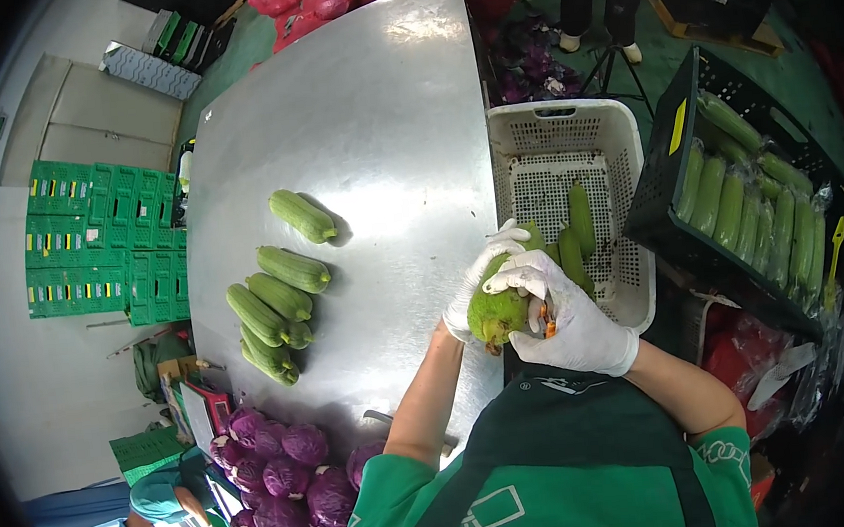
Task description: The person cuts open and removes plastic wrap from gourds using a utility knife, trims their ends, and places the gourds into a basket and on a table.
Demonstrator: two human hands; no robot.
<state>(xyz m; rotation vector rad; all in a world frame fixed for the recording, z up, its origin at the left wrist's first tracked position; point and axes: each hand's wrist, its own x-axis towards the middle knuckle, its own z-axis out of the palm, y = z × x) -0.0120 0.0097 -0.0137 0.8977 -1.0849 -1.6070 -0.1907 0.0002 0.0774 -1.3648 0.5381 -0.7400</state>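
My left hand (pixel 476 284) is clamped on the gourd (pixel 497 313), lower right of frame centre; my right hand (pixel 580 322) touches it and grips an orange tool (pixel 550 328). More gourds (pixel 279 297) lie on the tabletop (pixel 390 186), centre left.

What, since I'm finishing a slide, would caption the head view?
Gloved left hand and right hand hold a green gourd by a metal table and basket.

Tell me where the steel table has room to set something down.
Bare: the far part of the steel table, beyond the loose gourds, and the middle, between them and the left hand. Crowded: the near left, by the purple cabbages, and the near right, by the right hand and the held gourd.
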